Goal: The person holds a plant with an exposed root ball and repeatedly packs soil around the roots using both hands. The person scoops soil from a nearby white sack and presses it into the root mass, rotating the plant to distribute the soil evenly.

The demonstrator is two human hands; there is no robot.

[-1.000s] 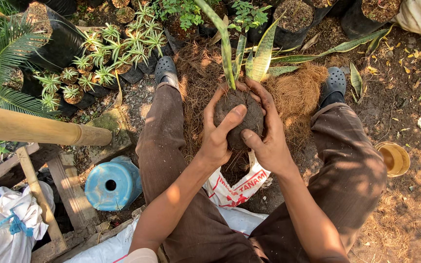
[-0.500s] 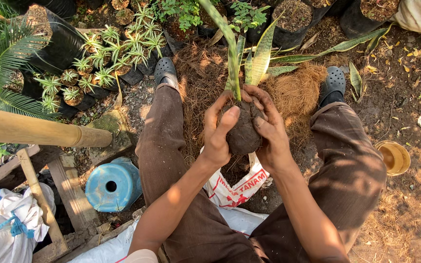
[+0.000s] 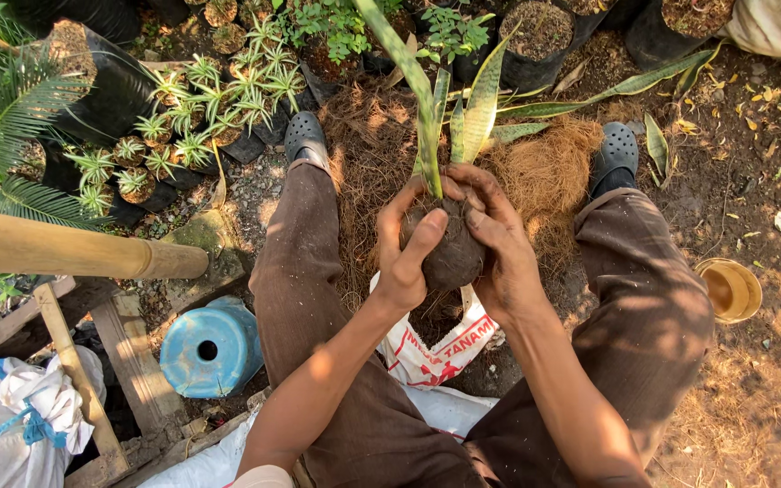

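Both hands clamped together round the dark soil ball [image 3: 452, 253], left hand [image 3: 409, 262] and right hand [image 3: 499, 248] cupping opposite sides, apparently keeping the snake plant [image 3: 467, 117] upright, above the white sack [image 3: 436, 357], before the coconut fibre heap [image 3: 535, 176].

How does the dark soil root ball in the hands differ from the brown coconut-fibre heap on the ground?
The dark soil root ball is compact, rounded and gripped by the left hand and right hand; the brown coconut-fibre heap is loose, stringy, paler and spread on the ground. Both lie between the person's legs.
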